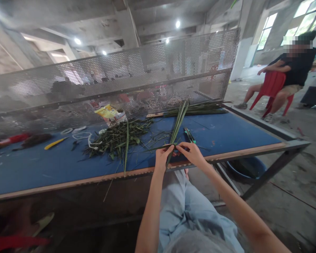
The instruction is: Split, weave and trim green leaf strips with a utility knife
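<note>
Both my hands meet at the near edge of the blue table. My left hand pinches the lower end of a long green leaf bundle that slants up and away over the table. My right hand is closed on the same bundle from the right, fingers curled over it. A dark tool with green trim lies on the table just behind my right hand. A heap of cut green leaves lies to the left of my hands.
A perforated metal screen stands along the table's far side. A long stalk bundle, a yellow packet, white cord and a yellow-handled knife lie about. A person sits on a red chair at right. A blue basin sits under the table.
</note>
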`<act>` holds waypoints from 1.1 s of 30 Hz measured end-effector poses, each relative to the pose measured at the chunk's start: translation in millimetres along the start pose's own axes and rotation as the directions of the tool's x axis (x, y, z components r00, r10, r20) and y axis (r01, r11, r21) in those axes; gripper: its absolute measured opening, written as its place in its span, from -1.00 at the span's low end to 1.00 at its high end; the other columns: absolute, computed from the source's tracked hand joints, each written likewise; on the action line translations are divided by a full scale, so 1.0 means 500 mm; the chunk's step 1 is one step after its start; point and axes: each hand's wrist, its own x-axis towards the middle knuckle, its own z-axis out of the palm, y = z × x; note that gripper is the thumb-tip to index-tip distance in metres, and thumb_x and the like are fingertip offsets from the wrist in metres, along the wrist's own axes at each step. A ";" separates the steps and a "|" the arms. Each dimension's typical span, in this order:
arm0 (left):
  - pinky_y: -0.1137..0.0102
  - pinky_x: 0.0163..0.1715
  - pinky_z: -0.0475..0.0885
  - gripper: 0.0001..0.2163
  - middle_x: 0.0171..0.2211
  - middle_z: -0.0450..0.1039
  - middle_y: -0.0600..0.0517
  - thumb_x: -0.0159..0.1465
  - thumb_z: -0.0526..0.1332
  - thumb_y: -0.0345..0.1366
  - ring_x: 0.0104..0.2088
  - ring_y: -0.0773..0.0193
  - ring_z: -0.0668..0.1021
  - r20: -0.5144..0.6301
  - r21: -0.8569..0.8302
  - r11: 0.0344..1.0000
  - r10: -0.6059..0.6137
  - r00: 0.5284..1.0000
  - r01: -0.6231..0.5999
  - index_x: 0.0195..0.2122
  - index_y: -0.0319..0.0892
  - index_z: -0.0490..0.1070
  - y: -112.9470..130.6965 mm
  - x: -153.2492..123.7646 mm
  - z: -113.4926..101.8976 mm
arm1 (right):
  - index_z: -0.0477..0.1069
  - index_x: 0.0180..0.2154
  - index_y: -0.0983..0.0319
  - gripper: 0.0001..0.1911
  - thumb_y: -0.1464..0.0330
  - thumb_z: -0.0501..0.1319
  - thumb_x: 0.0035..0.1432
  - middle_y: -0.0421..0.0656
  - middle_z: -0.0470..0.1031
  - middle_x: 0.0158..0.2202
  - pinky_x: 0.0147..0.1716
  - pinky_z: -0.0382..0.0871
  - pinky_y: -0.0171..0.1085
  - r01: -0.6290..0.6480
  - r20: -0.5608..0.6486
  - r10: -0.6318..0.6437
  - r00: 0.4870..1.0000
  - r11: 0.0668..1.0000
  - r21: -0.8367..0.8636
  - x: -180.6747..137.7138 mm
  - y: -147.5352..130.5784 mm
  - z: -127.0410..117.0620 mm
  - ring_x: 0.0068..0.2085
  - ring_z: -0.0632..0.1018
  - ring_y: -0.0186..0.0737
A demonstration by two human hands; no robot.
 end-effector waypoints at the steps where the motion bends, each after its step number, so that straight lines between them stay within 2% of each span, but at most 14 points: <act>1: 0.47 -0.54 0.35 -0.73 -0.62 0.43 0.05 -0.02 0.37 -0.16 -0.62 0.38 0.45 -0.024 -0.012 1.000 0.004 1.000 -0.004 -0.45 -0.29 0.50 0.000 0.001 0.000 | 0.45 -0.40 0.21 -0.66 0.19 0.01 0.25 -0.18 0.52 -0.45 -0.40 0.27 -0.33 -0.003 0.033 0.004 0.999 0.999 -0.038 -0.003 0.000 -0.003 -0.41 0.49 -0.24; 3: 0.48 -0.56 0.33 -0.75 -0.65 0.40 0.07 -0.02 0.36 -0.17 -0.63 0.39 0.43 -0.051 -0.030 1.000 0.005 0.999 -0.006 -0.49 -0.29 0.48 0.001 0.002 -0.001 | 0.45 -0.38 0.21 -0.67 0.24 0.00 0.26 -0.16 0.52 -0.44 -0.39 0.27 -0.32 -0.002 0.117 0.017 0.993 0.992 -0.126 -0.011 -0.003 -0.013 -0.42 0.48 -0.24; 5: 0.49 -0.57 0.32 -0.77 -0.66 0.39 0.07 -0.02 0.36 -0.19 -0.63 0.40 0.42 -0.046 -0.047 0.999 0.003 0.999 -0.005 -0.52 -0.29 0.47 0.004 0.003 -0.001 | 0.46 -0.29 0.21 -0.70 0.28 -0.01 0.26 -0.14 0.53 -0.37 -0.35 0.30 -0.31 0.019 0.237 0.012 0.971 0.991 -0.129 -0.017 -0.007 -0.030 -0.37 0.50 -0.22; 8: 0.49 -0.57 0.32 -0.77 -0.65 0.39 0.05 -0.03 0.37 -0.21 -0.63 0.41 0.42 -0.014 -0.079 0.997 -0.001 1.000 0.000 -0.52 -0.30 0.48 0.010 0.002 -0.004 | 0.43 -0.10 0.19 -0.66 0.28 -0.06 0.29 -0.13 0.52 -0.17 -0.17 0.33 -0.28 0.016 0.447 -0.055 0.893 0.996 0.092 -0.019 -0.008 -0.063 -0.15 0.50 -0.20; 10: 0.49 -0.58 0.31 -0.76 -0.65 0.39 0.04 -0.04 0.37 -0.20 -0.63 0.41 0.41 0.000 -0.087 0.996 -0.010 1.000 0.010 -0.53 -0.31 0.49 0.013 0.001 -0.005 | 0.41 -0.04 0.21 -0.63 0.24 -0.06 0.29 -0.11 0.51 -0.13 -0.11 0.34 -0.26 -0.037 0.494 -0.068 0.867 0.979 0.200 -0.013 -0.002 -0.080 -0.11 0.50 -0.19; 13: 0.48 -0.60 0.30 -0.75 -0.67 0.39 0.03 -0.05 0.37 -0.18 -0.65 0.40 0.40 0.008 -0.079 0.996 -0.036 0.999 0.036 -0.54 -0.32 0.49 0.016 0.001 -0.007 | 0.40 -0.04 0.24 -0.63 0.22 0.01 0.25 -0.09 0.52 -0.19 -0.09 0.35 -0.20 -0.039 0.368 -0.063 0.928 0.964 0.264 -0.005 0.011 -0.078 -0.14 0.52 -0.18; 15: 0.47 -0.61 0.29 -0.74 -0.68 0.38 0.04 -0.06 0.38 -0.18 -0.66 0.40 0.39 0.002 -0.079 0.996 -0.046 0.999 0.046 -0.55 -0.32 0.49 0.016 0.001 -0.007 | 0.37 0.00 0.22 -0.63 0.24 0.13 0.18 -0.09 0.51 -0.17 -0.09 0.35 -0.18 0.051 0.180 -0.096 0.979 0.969 0.242 -0.003 0.016 -0.058 -0.14 0.51 -0.18; 17: 0.46 -0.63 0.27 -0.74 -0.68 0.38 0.04 -0.07 0.38 -0.18 -0.67 0.40 0.38 -0.002 -0.079 0.996 -0.048 0.999 0.047 -0.55 -0.32 0.48 0.015 0.002 -0.007 | 0.38 0.00 0.20 -0.62 0.24 0.19 0.14 -0.09 0.49 -0.18 -0.15 0.37 -0.19 0.143 0.026 -0.150 0.988 0.974 0.174 -0.003 0.016 -0.031 -0.17 0.49 -0.18; 21: 0.47 -0.62 0.26 -0.73 -0.67 0.37 0.05 -0.08 0.39 -0.18 -0.66 0.41 0.37 0.024 -0.080 0.995 -0.051 0.998 0.053 -0.54 -0.32 0.47 0.012 0.002 -0.008 | 0.48 -0.13 0.16 -0.73 0.21 0.17 0.17 -0.09 0.52 -0.25 -0.18 0.35 -0.17 0.265 -0.009 -0.265 0.964 0.963 0.049 0.000 0.015 0.004 -0.21 0.48 -0.15; 24: 0.47 -0.61 0.26 -0.73 -0.67 0.36 0.06 -0.07 0.38 -0.17 -0.65 0.41 0.38 0.034 -0.074 0.996 -0.048 0.998 0.051 -0.52 -0.31 0.47 0.009 0.002 -0.008 | 0.51 -0.17 0.14 -0.75 0.21 0.15 0.19 -0.10 0.54 -0.29 -0.18 0.35 -0.17 0.291 -0.062 -0.290 0.955 0.956 0.017 0.006 0.018 0.009 -0.23 0.49 -0.16; 33: 0.48 -0.58 0.29 -0.72 -0.63 0.39 0.06 -0.01 0.35 -0.13 -0.64 0.41 0.40 -0.005 -0.005 1.000 -0.013 1.000 0.013 -0.50 -0.30 0.48 -0.004 0.006 -0.004 | 0.48 -0.37 0.20 -0.76 0.19 0.17 0.17 -0.09 0.50 -0.37 -0.33 0.37 -0.24 0.189 -0.179 -0.193 0.965 0.981 -0.041 0.017 0.027 0.023 -0.32 0.49 -0.18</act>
